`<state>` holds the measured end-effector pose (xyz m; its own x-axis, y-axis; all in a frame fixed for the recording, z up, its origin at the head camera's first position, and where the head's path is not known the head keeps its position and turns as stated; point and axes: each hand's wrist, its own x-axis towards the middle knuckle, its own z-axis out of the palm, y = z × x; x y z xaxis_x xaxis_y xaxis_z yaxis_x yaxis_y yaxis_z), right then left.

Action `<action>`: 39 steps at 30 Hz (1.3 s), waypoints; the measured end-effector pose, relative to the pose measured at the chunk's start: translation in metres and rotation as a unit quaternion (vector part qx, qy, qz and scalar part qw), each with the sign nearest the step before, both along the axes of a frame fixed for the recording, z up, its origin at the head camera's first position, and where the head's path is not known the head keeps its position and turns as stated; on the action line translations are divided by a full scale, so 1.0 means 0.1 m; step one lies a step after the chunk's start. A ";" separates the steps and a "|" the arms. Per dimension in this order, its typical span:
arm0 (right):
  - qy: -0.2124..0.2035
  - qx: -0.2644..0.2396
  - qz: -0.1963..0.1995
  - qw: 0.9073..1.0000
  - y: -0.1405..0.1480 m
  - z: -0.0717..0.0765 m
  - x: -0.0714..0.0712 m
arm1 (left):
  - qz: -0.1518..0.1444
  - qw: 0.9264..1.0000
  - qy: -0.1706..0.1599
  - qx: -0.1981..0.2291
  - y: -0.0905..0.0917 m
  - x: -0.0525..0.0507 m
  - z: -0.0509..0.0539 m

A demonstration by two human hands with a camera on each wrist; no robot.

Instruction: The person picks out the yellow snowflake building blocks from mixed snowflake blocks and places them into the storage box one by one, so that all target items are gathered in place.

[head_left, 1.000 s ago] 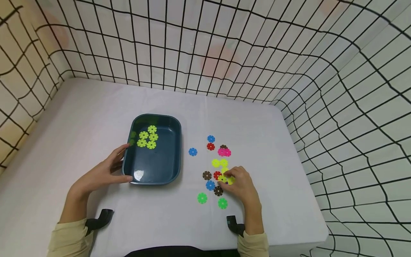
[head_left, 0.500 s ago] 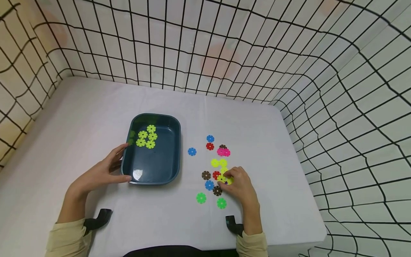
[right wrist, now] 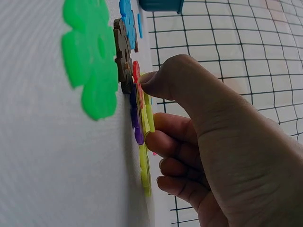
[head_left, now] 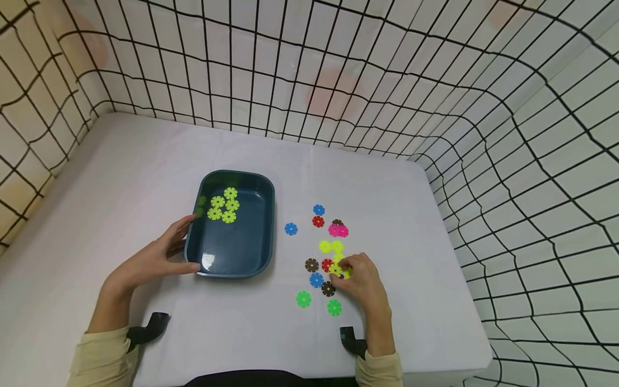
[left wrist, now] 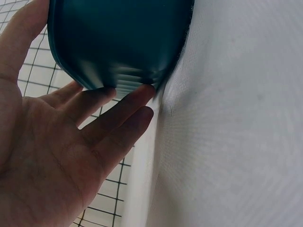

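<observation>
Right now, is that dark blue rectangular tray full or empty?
Neither: the dark blue tray is partly filled. Five yellow notched discs lie toward its far left corner, and much of its bottom shows.

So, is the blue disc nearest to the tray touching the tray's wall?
Apart: the head view shows a strip of white table between the blue disc and the tray.

L hand [left wrist: 57, 146] agst teal tray [left wrist: 123, 38], wht cloth [left wrist: 236, 118] alongside
</observation>
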<state>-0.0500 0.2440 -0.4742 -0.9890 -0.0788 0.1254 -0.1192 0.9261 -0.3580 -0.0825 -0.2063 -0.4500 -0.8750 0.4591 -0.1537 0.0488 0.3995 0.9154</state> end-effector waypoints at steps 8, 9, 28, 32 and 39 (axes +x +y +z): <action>0.020 -0.009 0.013 1.000 0.00 -0.01 0.00 | 0.000 1.000 0.003 0.001 0.01 -0.01 0.01; 0.022 -0.010 0.013 1.000 0.00 0.00 0.00 | 0.001 1.000 0.003 0.000 0.01 -0.01 0.01; 0.047 0.000 0.070 0.996 -0.22 0.26 -0.21 | 0.005 1.000 0.005 0.001 0.02 0.00 -0.01; 0.072 0.000 0.101 0.992 -0.27 0.34 -0.29 | 0.007 1.000 0.009 0.002 0.02 0.00 -0.01; 0.106 0.013 0.154 0.982 -0.44 0.53 -0.49 | 0.013 1.000 0.009 -0.001 0.03 -0.01 -0.04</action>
